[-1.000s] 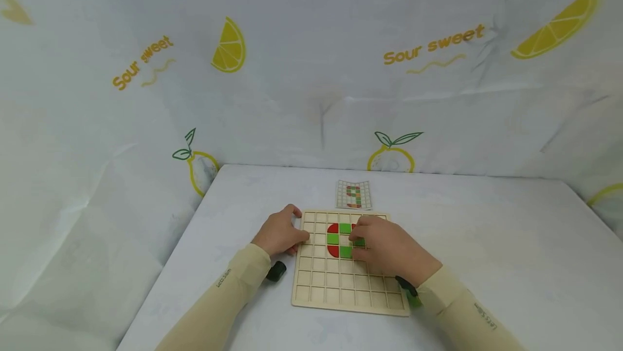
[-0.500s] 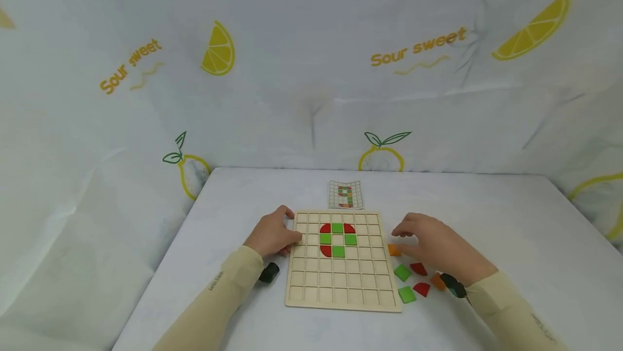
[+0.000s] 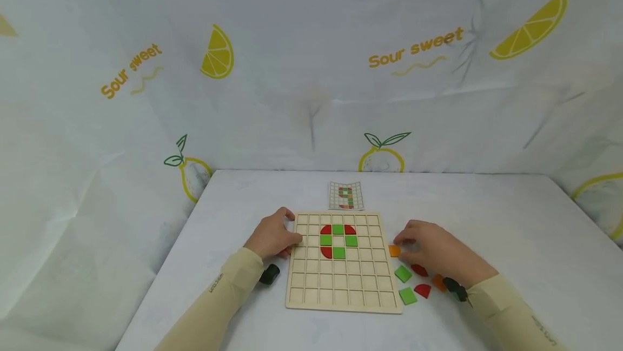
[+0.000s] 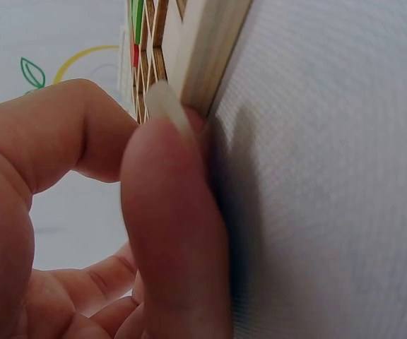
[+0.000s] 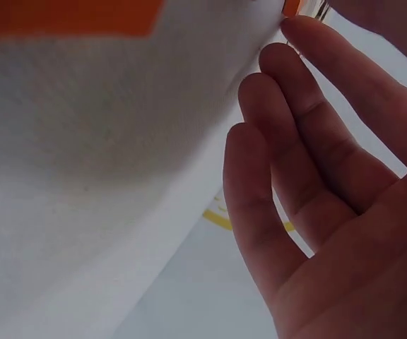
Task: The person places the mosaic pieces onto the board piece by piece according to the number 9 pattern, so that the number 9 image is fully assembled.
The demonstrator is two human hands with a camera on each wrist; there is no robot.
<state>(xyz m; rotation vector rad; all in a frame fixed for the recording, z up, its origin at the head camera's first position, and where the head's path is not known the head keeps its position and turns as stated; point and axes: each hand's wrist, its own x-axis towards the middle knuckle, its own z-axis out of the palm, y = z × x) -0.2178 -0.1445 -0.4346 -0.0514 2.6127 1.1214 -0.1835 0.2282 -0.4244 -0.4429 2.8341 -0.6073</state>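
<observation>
A pale wooden grid board (image 3: 343, 291) lies on the table, with several red quarter-round pieces (image 3: 325, 252) and green square tiles (image 3: 338, 253) set in its cells as a ring. At the board's left edge my left hand (image 3: 273, 236) holds it, thumb over the rim; the left wrist view shows finger and thumb close on the wooden edge (image 4: 207, 53). Beside the right edge, my right hand (image 3: 433, 245) pinches an orange square tile (image 3: 395, 251). In the right wrist view its index fingertip meets that tile, and the other fingers are bent alongside.
Loose on the table right of the board are green tiles (image 3: 408, 296), red quarter-rounds (image 3: 422, 290) and another orange piece (image 3: 439, 282) near the wrist strap. Behind the board lies a printed pattern card (image 3: 346, 196). A lemon-print sheet (image 3: 292, 70) forms the backdrop.
My right hand has left the ring on the board and moved right, then lowered onto the orange tile; the loose pieces came into sight. My left hand keeps its place on the board.
</observation>
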